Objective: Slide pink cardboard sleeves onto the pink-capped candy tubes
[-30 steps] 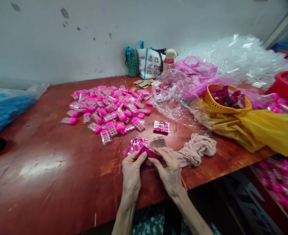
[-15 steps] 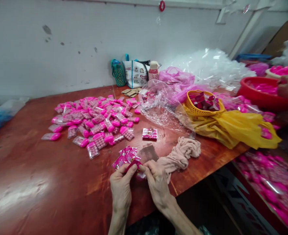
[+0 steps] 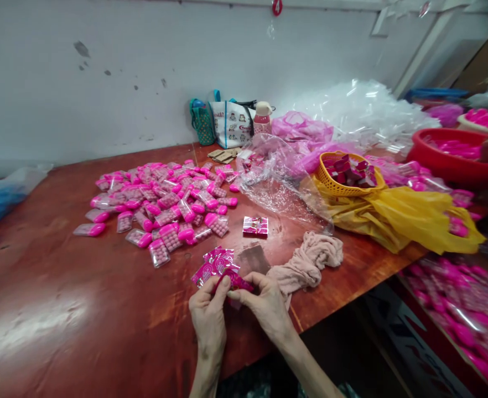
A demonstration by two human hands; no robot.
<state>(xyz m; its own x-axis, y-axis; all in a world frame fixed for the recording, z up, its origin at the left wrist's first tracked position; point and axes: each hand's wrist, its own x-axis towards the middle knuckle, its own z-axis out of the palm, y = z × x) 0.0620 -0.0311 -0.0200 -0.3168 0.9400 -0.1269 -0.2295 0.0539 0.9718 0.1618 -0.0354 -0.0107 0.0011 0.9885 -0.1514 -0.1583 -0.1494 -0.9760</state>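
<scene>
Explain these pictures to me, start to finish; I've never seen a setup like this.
No robot here: these are a person's bare hands, seen from one camera on the head, looking forward and down. The left hand and right hand hold a small magenta piece between their fingers. On the red-brown table lie pink-capped containers in a heap, flat magenta packets, a small stack and a crumpled cloth. To the right, a yellow basket holds dark magenta pieces.

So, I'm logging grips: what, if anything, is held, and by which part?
A small magenta piece, pinched at its left end by the left hand and toward its right end by the right hand.
</scene>
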